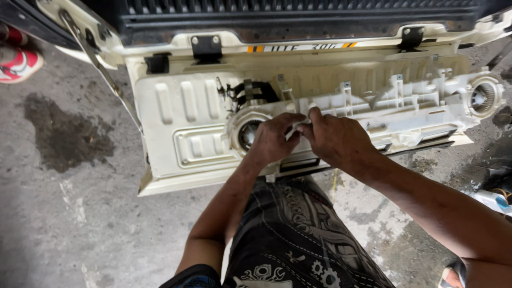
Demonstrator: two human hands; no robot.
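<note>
A long cream plastic blower housing lies across the lowered white tailgate of a truck. Round openings sit at its left end and right end. My left hand rests on the housing beside the left round opening, fingers curled. My right hand is just right of it, fingers closed on a small white piece at the housing's top edge. Both hands meet at that piece. What it is cannot be told.
The dark truck bed runs along the top. A metal tailgate stay slants at the left. Stained concrete floor spreads below, with a dark oil patch. Another person's red and white shoe is at top left.
</note>
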